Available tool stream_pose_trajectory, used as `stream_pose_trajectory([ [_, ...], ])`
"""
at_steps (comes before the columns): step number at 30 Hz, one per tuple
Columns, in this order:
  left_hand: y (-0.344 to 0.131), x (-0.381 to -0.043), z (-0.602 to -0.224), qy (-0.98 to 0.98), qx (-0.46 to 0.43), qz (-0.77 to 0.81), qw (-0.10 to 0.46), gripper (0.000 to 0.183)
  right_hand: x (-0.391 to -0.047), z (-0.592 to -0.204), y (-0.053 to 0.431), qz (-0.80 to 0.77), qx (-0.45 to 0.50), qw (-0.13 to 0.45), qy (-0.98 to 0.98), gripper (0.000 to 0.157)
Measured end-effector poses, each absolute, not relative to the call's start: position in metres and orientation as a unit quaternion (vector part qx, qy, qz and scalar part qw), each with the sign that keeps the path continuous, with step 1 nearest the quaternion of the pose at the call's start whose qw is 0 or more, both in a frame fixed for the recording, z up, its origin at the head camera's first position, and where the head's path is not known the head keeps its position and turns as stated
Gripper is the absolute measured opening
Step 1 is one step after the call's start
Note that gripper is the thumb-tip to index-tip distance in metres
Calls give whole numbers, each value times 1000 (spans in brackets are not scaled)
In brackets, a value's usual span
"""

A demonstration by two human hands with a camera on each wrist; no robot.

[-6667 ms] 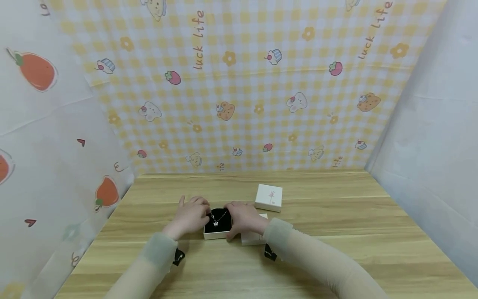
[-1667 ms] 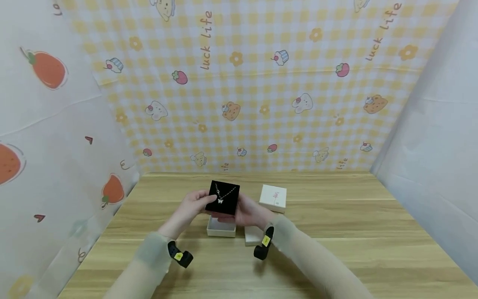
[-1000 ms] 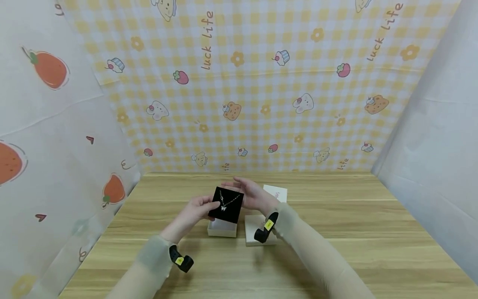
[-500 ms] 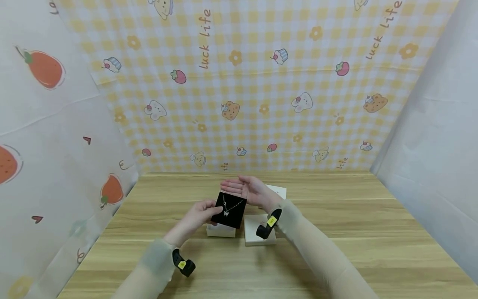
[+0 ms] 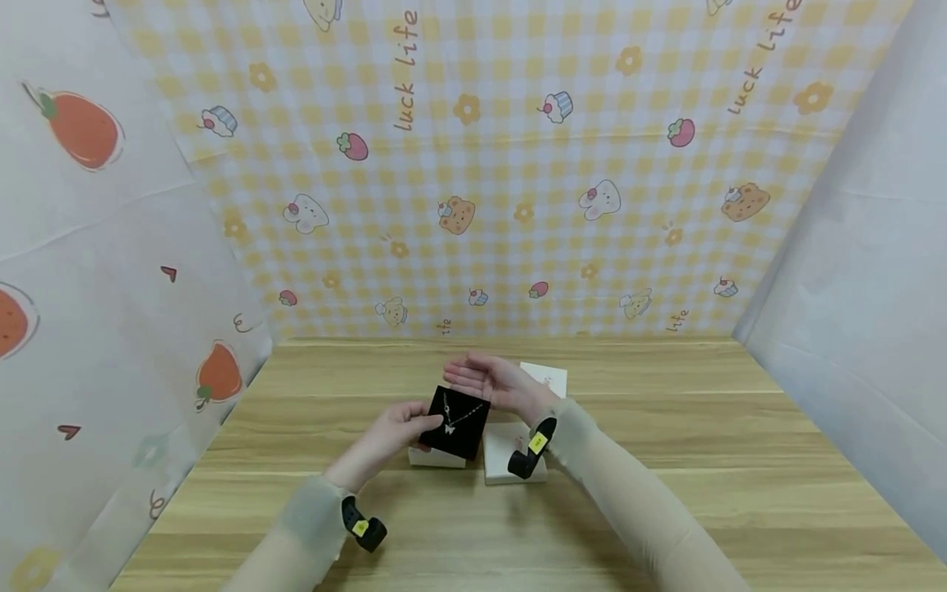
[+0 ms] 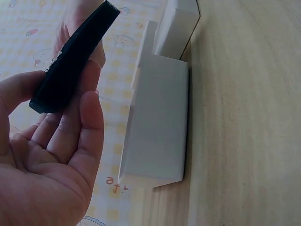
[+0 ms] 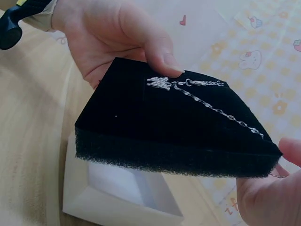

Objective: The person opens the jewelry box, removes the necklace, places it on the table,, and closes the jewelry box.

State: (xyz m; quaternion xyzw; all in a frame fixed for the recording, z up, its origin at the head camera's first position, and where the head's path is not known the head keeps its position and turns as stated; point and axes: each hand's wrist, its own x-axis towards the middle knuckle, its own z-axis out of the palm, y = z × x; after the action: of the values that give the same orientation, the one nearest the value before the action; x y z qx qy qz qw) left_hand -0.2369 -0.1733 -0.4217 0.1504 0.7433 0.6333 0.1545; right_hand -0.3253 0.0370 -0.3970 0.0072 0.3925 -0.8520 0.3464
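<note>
A square black foam pad (image 5: 466, 444) is held tilted above the table by my left hand (image 5: 392, 434), thumb on its top face and fingers underneath. In the right wrist view a silver chain necklace (image 7: 214, 109) with a small butterfly-like pendant (image 7: 158, 83) lies across the pad. My right hand (image 5: 491, 382) is behind the pad's far right corner, palm turned inward, fingers straight. Below the pad stands a white box base (image 7: 117, 200), its hollow inside showing in the right wrist view; the pad hides most of it in the head view.
A flat white box piece (image 5: 503, 464) lies right of the box base, partly under my right wrist. Farther back, a white box (image 5: 547, 376) with a pink print is partly covered by my right hand. A patterned cloth (image 5: 518, 164) hangs behind the wooden table (image 5: 629, 493).
The foam pad sat in the white box earlier; it was lifted out with both hands. My right hand then let go and moved back, while my left hand brought the pad slightly nearer.
</note>
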Motion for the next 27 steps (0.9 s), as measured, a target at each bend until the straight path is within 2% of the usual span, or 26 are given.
stream_pose_trajectory([
  [9, -171, -236, -423, 760, 158, 612, 151, 31, -326, -399, 34, -859, 42, 324, 395, 46],
  [17, -170, -238, -428, 765, 160, 605, 151, 31, -325, -398, 32, -854, 55, 306, 417, 38],
  [22, -169, -238, -430, 763, 161, 606, 155, 30, -326, -397, 32, -853, 67, 306, 418, 21],
  [27, -168, -239, -431, 763, 156, 607, 157, 30, -327, -395, 33, -850, 72, 307, 422, 18],
])
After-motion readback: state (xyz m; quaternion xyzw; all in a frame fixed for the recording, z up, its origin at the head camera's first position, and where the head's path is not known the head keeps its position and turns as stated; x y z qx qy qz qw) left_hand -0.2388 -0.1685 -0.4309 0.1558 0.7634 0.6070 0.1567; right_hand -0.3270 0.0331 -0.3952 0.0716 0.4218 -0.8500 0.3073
